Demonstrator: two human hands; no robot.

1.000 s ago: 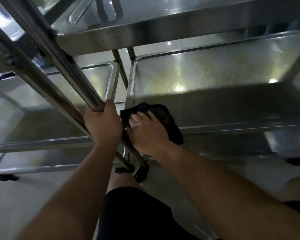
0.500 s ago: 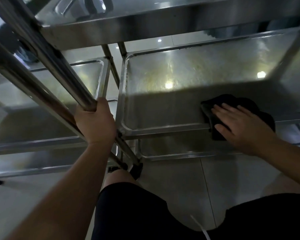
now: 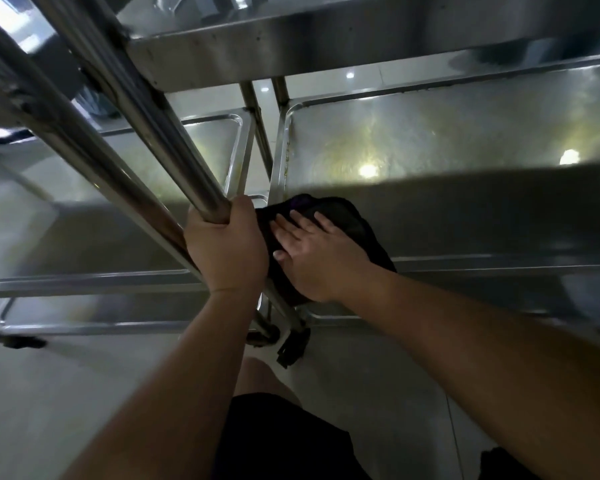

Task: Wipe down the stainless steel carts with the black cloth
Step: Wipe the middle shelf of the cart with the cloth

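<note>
The cloth [image 3: 340, 216] lies bunched at the near left corner of the right cart's middle shelf [image 3: 465, 209], partly over the front rim. My right hand [image 3: 321, 259] presses it flat, fingers straight and slightly spread (nothing pinched), thumb along the cloth's left edge. Just beside it, almost touching, my left hand [image 3: 227, 245] is wrapped round a slanting steel post [image 3: 146, 116], fingers curled over the tube and thumb behind it. A second post [image 3: 66, 133] runs parallel to the left. Above hangs the top shelf [image 3: 291, 43]; ceiling lights glare off the middle shelf's far half, while the near half is in shadow. The left cart [image 3: 84, 209] stands right beside this one, its shelf rim close to ours. Below the cloth a black caster [image 3: 293, 344] sits on the pale tiled floor [image 3: 66, 393], and my dark shorts [image 3: 284, 441] show at the bottom.
</note>
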